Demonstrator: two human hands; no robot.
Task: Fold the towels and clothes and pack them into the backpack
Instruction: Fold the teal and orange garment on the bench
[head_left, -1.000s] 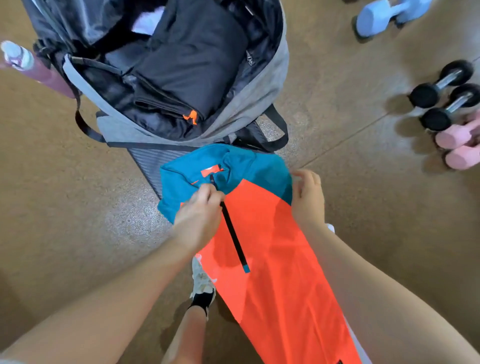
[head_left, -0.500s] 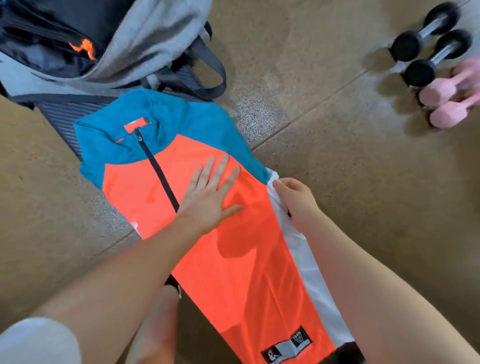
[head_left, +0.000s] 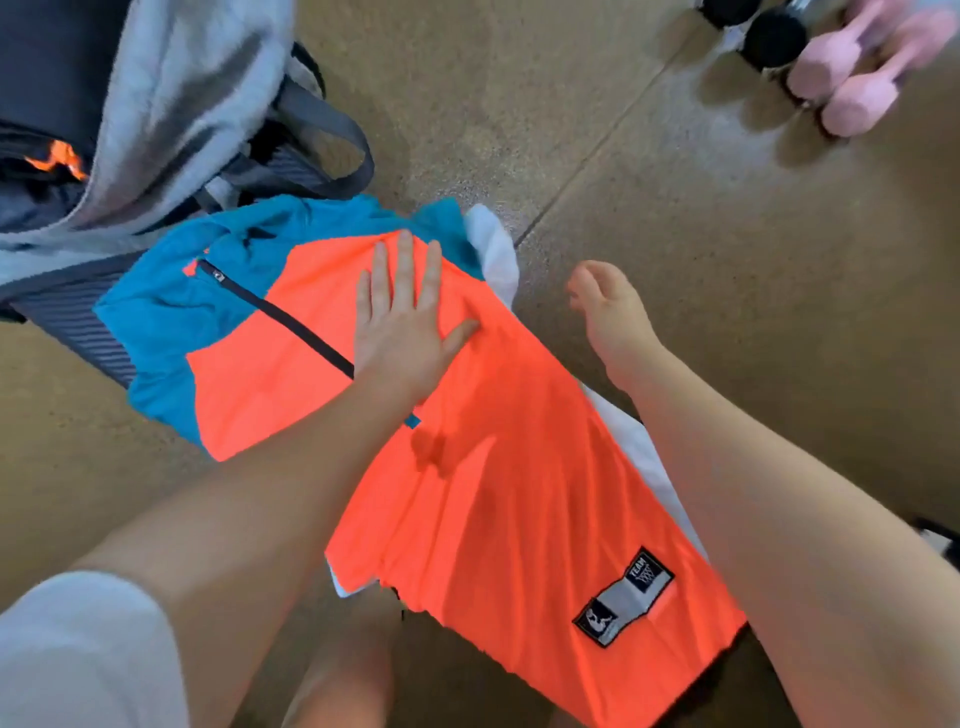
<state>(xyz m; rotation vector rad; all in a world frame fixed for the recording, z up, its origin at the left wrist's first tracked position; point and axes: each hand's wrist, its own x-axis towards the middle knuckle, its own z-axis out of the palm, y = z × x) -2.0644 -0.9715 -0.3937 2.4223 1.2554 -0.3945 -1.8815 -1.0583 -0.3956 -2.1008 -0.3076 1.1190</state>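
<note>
Jersey (head_left: 519, 493) (orange, teal shoulders) lies flat under left hand (head_left: 402, 332).

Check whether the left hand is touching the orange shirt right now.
Touching. The head view shows the left hand lying flat on the orange shirt, straight fingers spread on the fabric, no gap under the palm.

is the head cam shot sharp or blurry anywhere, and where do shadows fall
Head view: the pink dumbbells at top right are motion-smeared, the left hand and orange shirt fairly sharp; a soft arm shadow lies on the shirt; wide-angle bending at the edges.
</note>
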